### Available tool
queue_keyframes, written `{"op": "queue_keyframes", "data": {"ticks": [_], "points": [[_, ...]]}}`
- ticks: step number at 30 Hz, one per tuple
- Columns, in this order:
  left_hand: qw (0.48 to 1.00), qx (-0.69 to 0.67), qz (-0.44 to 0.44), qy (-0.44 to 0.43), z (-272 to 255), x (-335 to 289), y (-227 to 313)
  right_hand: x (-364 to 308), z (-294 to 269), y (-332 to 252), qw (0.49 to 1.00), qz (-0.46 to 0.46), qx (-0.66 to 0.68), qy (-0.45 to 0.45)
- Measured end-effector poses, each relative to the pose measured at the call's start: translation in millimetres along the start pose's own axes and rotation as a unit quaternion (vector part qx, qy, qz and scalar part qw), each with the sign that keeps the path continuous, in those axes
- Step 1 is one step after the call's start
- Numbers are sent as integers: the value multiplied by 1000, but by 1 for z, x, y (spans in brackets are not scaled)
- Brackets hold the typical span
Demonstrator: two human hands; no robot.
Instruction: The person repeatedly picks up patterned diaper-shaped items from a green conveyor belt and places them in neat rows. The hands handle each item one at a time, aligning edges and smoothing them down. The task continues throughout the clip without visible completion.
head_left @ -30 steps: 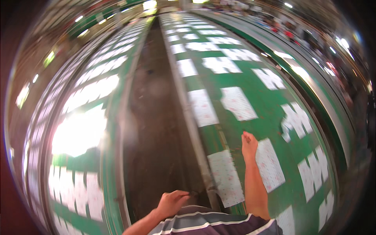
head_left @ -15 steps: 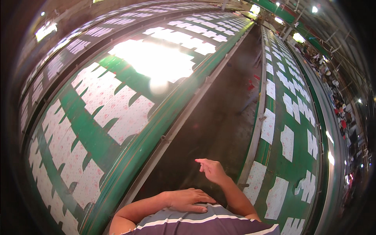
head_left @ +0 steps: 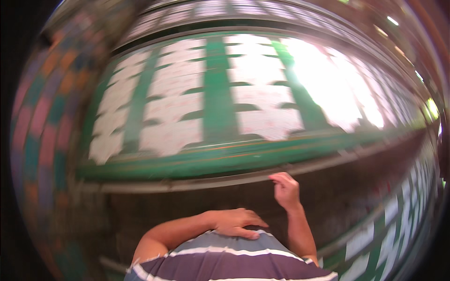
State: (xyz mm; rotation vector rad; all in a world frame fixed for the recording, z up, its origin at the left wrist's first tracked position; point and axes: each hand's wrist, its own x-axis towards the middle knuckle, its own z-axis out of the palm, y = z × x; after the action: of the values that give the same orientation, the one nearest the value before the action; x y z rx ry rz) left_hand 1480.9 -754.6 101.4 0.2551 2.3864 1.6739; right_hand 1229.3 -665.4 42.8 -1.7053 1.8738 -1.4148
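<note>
**Hands idle between two long printing tables**

Leftmost, a patchwork of coloured squares (head_left: 44, 93) blurs along the rim of the view, too smeared to identify. Next to it, across the middle, runs a long table (head_left: 197, 166) with a green surface, and on it lie rows of white printed fabric panels (head_left: 173, 107) set side by side with green gaps between them, probably spaced so each can be worked on its own. Strong glare (head_left: 328, 84) washes out the panels toward the right.

Below, the left hand (head_left: 236, 222) rests flat on the person's striped shirt (head_left: 225, 260), fingers together and loosely spread on the cloth, holding nothing; it looks parked out of the way. Right of it, the right hand (head_left: 285, 189) is raised near the table's metal edge (head_left: 187, 183), fingers curled loosely inward, empty, not touching the edge as far as the blur allows. Farther right, a second table (head_left: 375, 243) with white panels curves away across a dark aisle (head_left: 356, 187).
</note>
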Motion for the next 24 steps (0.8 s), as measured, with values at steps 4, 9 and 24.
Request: {"op": "queue_keyframes", "data": {"ticks": [4, 9, 24], "points": [[993, -6, -62, 104, 18, -26, 11, 32, 37, -8, 995, -16, 82, -51], [964, -32, -119, 235, 40, -67, 21, 56, 82, -26, 980, -94, 99, -142], [940, -12, -102, 326, 38, -263, -8, 99, 262, -171, 950, -202, 58, -229]]}}
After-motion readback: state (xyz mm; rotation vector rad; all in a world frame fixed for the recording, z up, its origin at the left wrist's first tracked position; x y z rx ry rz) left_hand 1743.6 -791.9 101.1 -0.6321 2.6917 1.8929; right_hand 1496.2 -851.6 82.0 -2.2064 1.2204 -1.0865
